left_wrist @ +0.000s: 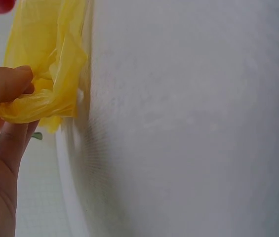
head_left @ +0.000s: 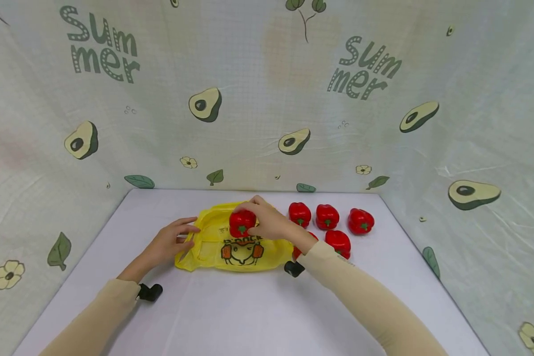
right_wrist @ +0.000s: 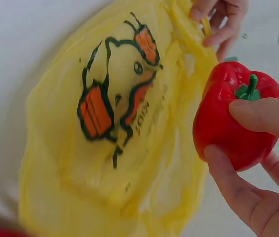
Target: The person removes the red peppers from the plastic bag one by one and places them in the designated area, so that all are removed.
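Observation:
A yellow plastic bag with a printed cartoon face lies on the table. My left hand pinches the bag's left edge between thumb and fingers, which the left wrist view shows close up on the crumpled yellow film. Above the bag, my right hand grips a red bell pepper with a green stem. In the right wrist view the thumb and fingers press on the sides of this pepper, and the bag spreads beneath and beside it.
Several more red bell peppers stand right of the bag, among them one at the far right and one nearer the front. My right forearm partly covers another pepper. A patterned cloth hangs behind the white table and at its sides.

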{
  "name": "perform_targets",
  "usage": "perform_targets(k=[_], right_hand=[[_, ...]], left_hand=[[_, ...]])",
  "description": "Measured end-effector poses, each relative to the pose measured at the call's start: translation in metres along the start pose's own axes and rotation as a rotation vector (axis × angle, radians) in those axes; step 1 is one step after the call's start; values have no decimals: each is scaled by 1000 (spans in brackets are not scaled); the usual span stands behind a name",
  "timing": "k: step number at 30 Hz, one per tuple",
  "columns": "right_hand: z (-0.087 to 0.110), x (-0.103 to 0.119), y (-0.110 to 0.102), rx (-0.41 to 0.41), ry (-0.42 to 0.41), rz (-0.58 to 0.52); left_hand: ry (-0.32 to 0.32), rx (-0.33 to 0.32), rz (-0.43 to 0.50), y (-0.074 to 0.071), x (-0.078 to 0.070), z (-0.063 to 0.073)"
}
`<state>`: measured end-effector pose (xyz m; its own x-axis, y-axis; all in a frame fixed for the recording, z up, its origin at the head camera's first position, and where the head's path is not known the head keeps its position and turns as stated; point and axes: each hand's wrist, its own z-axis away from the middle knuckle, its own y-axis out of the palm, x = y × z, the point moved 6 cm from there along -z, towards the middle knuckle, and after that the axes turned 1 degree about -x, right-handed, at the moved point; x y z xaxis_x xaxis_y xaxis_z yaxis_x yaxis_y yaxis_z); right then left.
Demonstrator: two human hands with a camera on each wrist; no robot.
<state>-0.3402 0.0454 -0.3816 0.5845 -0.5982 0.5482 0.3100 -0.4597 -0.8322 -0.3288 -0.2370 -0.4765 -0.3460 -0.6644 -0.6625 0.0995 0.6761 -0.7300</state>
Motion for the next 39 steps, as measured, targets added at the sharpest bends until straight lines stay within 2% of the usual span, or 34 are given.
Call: perform_targets(k=[5, 10, 16, 25, 33, 39], right_hand=[[28, -16, -28, -39, -4, 0], [60, -35, -55, -71, 5, 34], [106, -62, -87, -120, 55, 73], [172, -102, -127, -212, 35, 149], [215, -140, -136, -178, 97, 116], [235, -160, -137, -168, 123, 120]], left_hand=[[-18, -1, -3, 0, 0, 1], [-8, -2, -10, -1, 0, 1], [-13, -2, -11, -2, 0, 2], [-24, -10, -28, -5, 5, 4], [-22, -11, -25, -5, 4, 6], [-17, -17, -23, -5, 3, 5]])
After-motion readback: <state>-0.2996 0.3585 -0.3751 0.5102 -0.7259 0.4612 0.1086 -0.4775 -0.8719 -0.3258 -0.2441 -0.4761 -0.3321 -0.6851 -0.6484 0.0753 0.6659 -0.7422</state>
